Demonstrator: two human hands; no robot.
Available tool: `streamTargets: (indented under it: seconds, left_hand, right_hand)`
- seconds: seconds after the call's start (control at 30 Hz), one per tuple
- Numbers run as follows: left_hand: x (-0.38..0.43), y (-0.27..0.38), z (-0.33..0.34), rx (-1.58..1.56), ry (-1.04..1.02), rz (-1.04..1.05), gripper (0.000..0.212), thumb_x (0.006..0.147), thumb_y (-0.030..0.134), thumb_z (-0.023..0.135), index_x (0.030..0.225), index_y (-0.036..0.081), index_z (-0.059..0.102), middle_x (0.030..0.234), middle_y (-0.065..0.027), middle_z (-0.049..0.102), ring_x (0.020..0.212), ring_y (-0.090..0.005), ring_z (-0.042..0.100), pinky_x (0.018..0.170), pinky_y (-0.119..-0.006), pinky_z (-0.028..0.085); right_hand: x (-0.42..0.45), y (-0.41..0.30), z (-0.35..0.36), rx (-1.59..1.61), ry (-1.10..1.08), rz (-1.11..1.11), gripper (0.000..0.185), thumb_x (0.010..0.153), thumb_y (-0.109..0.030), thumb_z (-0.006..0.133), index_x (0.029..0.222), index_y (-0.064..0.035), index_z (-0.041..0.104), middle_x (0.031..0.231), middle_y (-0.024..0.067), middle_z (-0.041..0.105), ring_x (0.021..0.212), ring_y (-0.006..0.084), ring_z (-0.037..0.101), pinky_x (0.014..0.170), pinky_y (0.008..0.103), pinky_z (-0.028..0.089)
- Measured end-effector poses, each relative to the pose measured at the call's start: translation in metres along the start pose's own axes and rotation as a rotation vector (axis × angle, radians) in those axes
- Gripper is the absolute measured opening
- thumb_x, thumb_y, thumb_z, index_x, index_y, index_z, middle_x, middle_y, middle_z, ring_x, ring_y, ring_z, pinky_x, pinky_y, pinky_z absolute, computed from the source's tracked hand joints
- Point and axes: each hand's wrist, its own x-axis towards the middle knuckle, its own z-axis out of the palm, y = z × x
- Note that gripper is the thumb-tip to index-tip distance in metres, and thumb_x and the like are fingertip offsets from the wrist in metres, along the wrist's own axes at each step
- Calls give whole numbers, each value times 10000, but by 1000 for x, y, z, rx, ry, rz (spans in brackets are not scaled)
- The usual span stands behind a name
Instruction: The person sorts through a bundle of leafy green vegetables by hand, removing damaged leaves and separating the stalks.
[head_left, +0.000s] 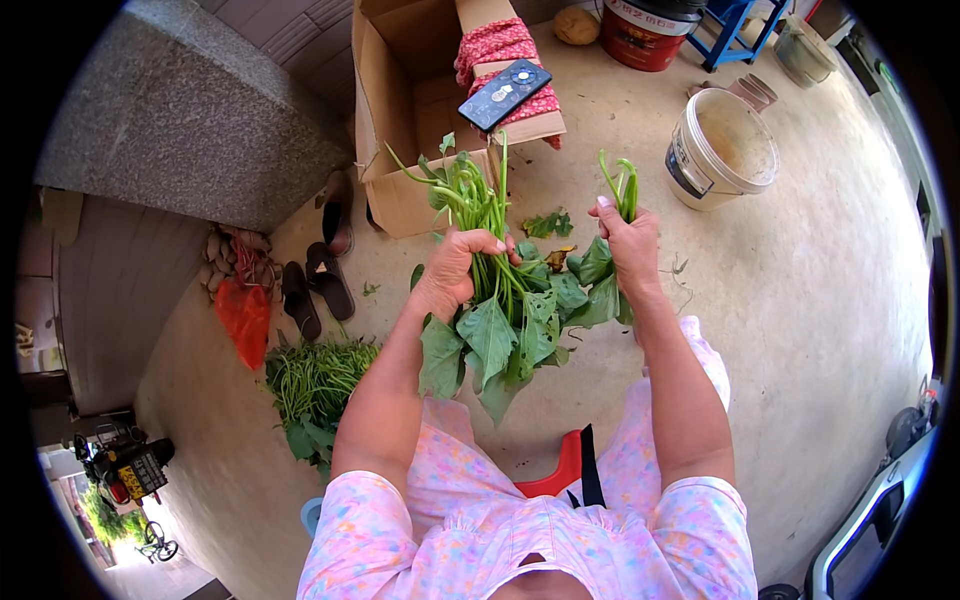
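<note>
My left hand (457, 270) grips a thick bunch of leafy green stems (484, 206), which look like sweet potato greens. Their cut ends point up and away from me, while broad leaves (491, 345), some with holes, hang towards my lap. In my right hand (630, 240) is a smaller bunch of the same stems (628, 187), its leaves (600, 281) drooping below the fist. The leaves of both bunches meet between my hands. On the floor to my left lies a large heap of similar greens (322, 382), partly hidden by my left arm.
Ahead stands an open cardboard box (409, 195), with a phone (504, 94) on red patterned cloth (495, 41) over its flap. A white bucket (724, 150) stands at right. Dark slippers (330, 281) and a red bag (244, 315) lie left. Loose leaves (547, 225) lie on the floor.
</note>
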Motion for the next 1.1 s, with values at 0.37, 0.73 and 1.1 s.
streamTargets:
  seconds: [0.37,0.73,1.1]
  left_hand:
    - [0,-21,26,217,14,-16,380,573,-35,528,944,16,460,727,-103,537,629,-225,554,624,-352,488]
    - [-1,-28,34,352,-46,32,395,578,-36,512,968,8,464,734,-114,549,637,-210,557,606,-324,477]
    - [4,-9,8,106,71,-40,248,615,49,515,844,-37,555,808,-105,574,720,-218,563,713,-334,470]
  right_hand:
    - [-6,-3,12,277,-102,246,174,721,-161,678,708,0,611,559,-22,509,487,46,414,464,193,306]
    - [-12,-6,18,320,-104,196,120,668,-79,694,684,-17,591,616,10,551,544,74,465,532,218,358]
    - [5,-7,0,540,212,194,185,698,-39,655,669,-97,481,504,-41,402,389,57,342,371,202,277]
